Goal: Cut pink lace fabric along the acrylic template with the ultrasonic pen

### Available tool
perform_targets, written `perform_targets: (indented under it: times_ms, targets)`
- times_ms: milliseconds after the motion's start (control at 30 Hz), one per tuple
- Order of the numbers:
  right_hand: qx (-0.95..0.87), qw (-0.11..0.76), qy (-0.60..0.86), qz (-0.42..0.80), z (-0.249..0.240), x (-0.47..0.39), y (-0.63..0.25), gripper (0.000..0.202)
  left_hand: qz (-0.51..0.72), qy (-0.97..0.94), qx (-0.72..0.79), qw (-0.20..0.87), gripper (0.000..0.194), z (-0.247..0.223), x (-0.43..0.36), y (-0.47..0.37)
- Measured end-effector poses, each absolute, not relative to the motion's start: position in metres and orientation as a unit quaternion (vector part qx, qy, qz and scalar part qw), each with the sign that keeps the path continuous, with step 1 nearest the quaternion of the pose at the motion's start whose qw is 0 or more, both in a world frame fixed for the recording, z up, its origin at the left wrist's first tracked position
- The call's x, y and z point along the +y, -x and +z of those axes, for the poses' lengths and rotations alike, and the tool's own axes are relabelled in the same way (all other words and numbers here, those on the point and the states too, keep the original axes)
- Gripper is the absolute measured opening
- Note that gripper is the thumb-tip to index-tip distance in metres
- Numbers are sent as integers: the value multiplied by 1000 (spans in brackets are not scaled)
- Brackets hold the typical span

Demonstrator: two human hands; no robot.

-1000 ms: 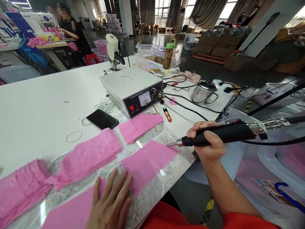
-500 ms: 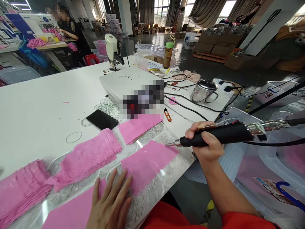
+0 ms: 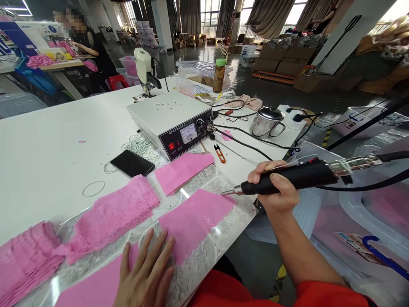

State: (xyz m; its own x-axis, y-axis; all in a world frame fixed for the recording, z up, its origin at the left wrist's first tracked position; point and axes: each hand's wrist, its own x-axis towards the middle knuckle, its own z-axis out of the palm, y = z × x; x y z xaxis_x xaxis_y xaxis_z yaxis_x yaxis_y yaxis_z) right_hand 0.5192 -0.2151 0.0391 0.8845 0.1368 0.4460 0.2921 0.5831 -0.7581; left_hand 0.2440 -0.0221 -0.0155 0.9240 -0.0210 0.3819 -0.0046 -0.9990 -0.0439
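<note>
My right hand [image 3: 276, 183] is wrapped round a black handheld tool [image 3: 297, 177] with a cable at its rear. The tool's metal tip is at the upper right part of a flat pink fabric piece [image 3: 198, 221]. Spread flat, my left hand [image 3: 147, 268] lies with its fingertips at that piece's lower left edge and over another pink piece [image 3: 92, 281]. A third flat piece [image 3: 182, 170] lies just below the control box. Gathered pink lace [image 3: 115, 213] and a thicker pink stack [image 3: 28, 260] lie at the left on the clear patterned sheet.
A control box [image 3: 169, 115] with a lit red switch stands behind the fabric. Around it are a phone [image 3: 132, 163], orange snips [image 3: 220, 153], a glass mug [image 3: 267, 121], a bottle [image 3: 219, 76] and black cables. Plastic bins [image 3: 361, 200] stand at the right. A person [image 3: 92, 51] sits far left.
The camera view has shifted slightly, so the table things appear a little further left. The box's front panel now shows unblurred. Both hands keep nearly the same pose.
</note>
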Motion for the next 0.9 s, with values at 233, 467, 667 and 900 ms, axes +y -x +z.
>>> perform_targets:
  times_ms: [233, 467, 667, 900]
  targets:
    - [-228, 843, 482, -72, 38, -240, -523, 10, -188, 982, 6, 23, 55, -13, -23, -244]
    - [-229, 842, 483, -76, 37, -235, -523, 9, -190, 982, -3, 22, 55, -15, -23, -244]
    - [-238, 846, 473, -60, 36, -235, -523, 8, -185, 983, -7, 17, 56, -15, -23, -245]
    - [-218, 849, 475, -79, 39, -237, -524, 10, -169, 985, 4, 24, 57, -8, -23, -241]
